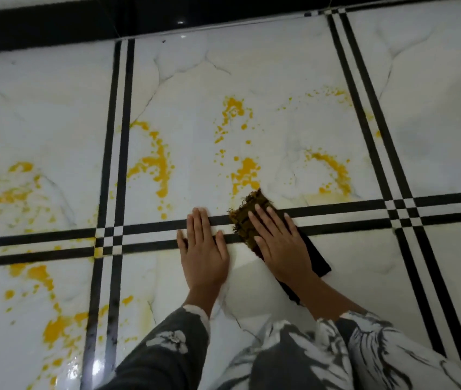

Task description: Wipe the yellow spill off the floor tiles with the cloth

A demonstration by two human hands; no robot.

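Yellow spill (153,164) in several patches across four floor tiles (266,66), one cloth (247,218) pressed under flat right hand (278,243), left hand (202,249) flat on tile, holding nothing.

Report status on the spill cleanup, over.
Left hand flat on floor tiles. Right hand flat, pressing cloth down. Yellow spill mostly unwiped, ahead and left. Nothing blocking.

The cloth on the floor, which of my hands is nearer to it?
Right. The right hand lies flat on the cloth, pressing it down; the left hand rests on the floor tiles just left of it.
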